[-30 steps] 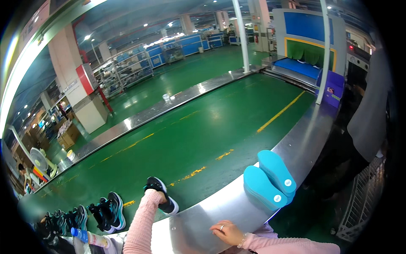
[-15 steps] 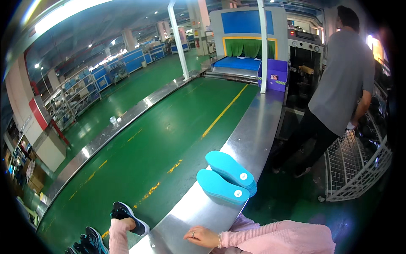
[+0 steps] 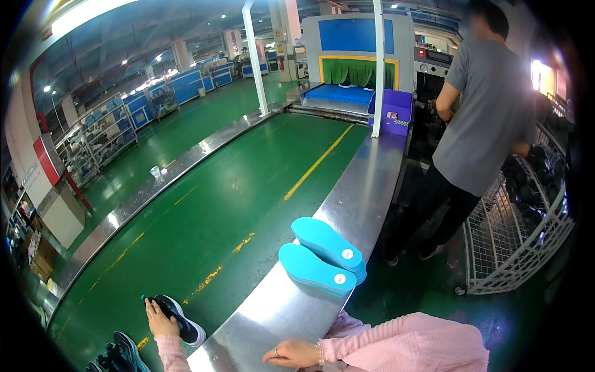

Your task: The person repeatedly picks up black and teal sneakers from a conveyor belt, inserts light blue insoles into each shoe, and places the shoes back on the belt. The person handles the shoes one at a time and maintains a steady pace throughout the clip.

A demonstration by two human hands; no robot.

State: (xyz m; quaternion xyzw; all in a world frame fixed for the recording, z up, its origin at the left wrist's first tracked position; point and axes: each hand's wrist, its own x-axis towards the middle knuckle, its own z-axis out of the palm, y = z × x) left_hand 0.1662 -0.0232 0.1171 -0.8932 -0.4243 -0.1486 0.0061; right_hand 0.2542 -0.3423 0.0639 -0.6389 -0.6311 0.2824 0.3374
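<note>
At the lower left, my left hand (image 3: 162, 319) is on a dark sneaker (image 3: 186, 327) with teal trim and a white sole, over the green surface. Its fingers lie along the shoe's upper near the opening, and the palm side is hidden. My right hand (image 3: 291, 354), with a ring on one finger, rests on the metal ledge (image 3: 248, 328), its fingers loosely bent and nothing in them. Ahead of it on the ledge lie two stacks of teal insoles (image 3: 316, 270) side by side, each with a round white sticker. More dark sneakers (image 3: 124, 353) stand at the lower left edge.
A purple box (image 3: 393, 111) stands on the far ledge beside a white post (image 3: 377, 74). Beyond is a machine with a green curtain (image 3: 350, 71). At right, a person in grey (image 3: 480, 111) stands by a wire cart (image 3: 514, 254) holding dark items. A clear cup (image 3: 155, 171) sits on the left ledge.
My left hand has shifted over the sneaker, and its fingers now show on the upper. The person at right has turned, with one forearm raised toward the machine. The whole view has shifted slightly.
</note>
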